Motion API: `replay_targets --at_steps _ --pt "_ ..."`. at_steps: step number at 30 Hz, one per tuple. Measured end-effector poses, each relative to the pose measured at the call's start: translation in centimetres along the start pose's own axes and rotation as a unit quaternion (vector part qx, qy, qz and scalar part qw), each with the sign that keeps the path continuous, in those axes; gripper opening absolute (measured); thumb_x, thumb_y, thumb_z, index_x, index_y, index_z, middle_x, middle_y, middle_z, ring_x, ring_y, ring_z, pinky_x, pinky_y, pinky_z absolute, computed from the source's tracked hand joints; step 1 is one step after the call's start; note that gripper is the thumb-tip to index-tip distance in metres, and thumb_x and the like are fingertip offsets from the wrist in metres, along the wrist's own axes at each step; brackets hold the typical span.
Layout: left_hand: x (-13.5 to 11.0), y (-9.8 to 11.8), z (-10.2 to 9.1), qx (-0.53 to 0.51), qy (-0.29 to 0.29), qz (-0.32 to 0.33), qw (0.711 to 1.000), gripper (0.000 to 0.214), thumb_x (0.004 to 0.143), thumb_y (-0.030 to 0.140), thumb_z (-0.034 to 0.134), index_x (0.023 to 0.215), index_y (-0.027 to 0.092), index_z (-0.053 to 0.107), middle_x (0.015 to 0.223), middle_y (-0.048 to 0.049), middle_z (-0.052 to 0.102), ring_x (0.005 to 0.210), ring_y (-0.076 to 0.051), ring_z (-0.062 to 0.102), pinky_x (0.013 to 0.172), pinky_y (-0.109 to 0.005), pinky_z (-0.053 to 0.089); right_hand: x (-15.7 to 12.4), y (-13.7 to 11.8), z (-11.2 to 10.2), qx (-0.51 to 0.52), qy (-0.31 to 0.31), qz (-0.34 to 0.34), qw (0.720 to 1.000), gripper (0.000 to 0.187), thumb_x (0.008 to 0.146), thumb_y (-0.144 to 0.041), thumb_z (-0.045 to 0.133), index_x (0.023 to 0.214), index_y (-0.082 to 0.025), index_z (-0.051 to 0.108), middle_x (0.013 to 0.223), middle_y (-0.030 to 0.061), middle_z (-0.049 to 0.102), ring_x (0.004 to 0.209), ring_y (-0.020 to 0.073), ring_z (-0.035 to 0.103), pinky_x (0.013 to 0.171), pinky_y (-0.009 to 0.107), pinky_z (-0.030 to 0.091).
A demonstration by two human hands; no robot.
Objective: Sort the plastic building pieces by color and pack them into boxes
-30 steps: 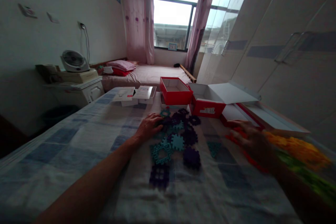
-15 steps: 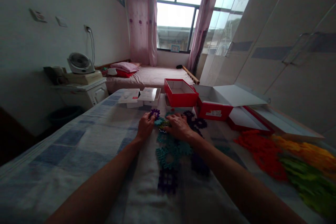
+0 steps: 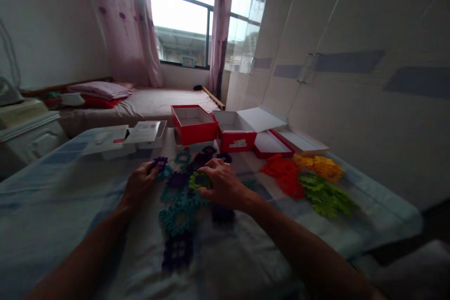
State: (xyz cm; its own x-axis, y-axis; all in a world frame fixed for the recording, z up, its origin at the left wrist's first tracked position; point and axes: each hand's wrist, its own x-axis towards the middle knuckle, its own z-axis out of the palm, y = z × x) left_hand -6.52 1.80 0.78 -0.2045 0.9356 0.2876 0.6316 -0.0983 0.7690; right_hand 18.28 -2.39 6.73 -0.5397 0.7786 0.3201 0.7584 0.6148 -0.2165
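My right hand [image 3: 227,185] is closed on a lime-green notched building piece [image 3: 194,181], a ring-like shape with toothed edges, held above the heap. Between the fingers of my left hand [image 3: 138,182] is a purple notched piece [image 3: 160,162], and a teal piece [image 3: 165,172] sits right beside it; whether the two are joined I cannot tell. Below and between the hands lies a loose heap of teal pieces [image 3: 177,219] and dark purple pieces [image 3: 177,252]. Part of the heap is hidden behind my right hand.
Red pieces [image 3: 281,173], orange-yellow pieces [image 3: 319,167] and green pieces [image 3: 325,194] lie in separate piles to the right. Behind stand a red box [image 3: 195,129], another open red box [image 3: 236,140] and a shallow red lid [image 3: 274,146]. White packaging [image 3: 144,132] is at back left.
My head view has turned to the right. My right hand has come away from the heap, parting from my left hand, with the lime-green piece in it. My left hand keeps the purple piece.
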Motion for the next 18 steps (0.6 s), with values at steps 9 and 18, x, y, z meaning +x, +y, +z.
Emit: replay_targets --at_steps 9,18 --pt "0.4 -0.9 0.3 0.056 -0.033 0.023 0.998 0.037 0.074 0.046 0.045 0.093 0.020 0.063 0.113 -0.0080 0.063 0.101 -0.029 0.059 0.090 -0.038 0.045 -16.0 15.1 -9.3 -0.221 0.141 0.276 0.925 0.041 0.076 -0.040 0.055 0.108 -0.016 0.063 0.104 0.0120 0.060 0.100 0.0276 0.053 0.088 0.042 0.040" --pt "0.0 -0.5 0.4 0.034 -0.008 0.046 0.998 0.042 0.075 0.047 0.045 0.094 0.016 0.066 0.107 -0.0113 0.064 0.099 -0.027 0.059 0.090 -0.036 0.044 -23.4 24.8 -9.0 -0.166 0.160 0.358 0.905 0.041 0.065 -0.058 0.056 0.083 -0.022 0.066 0.093 0.0218 0.062 0.091 0.0383 0.057 0.080 0.054 0.038"
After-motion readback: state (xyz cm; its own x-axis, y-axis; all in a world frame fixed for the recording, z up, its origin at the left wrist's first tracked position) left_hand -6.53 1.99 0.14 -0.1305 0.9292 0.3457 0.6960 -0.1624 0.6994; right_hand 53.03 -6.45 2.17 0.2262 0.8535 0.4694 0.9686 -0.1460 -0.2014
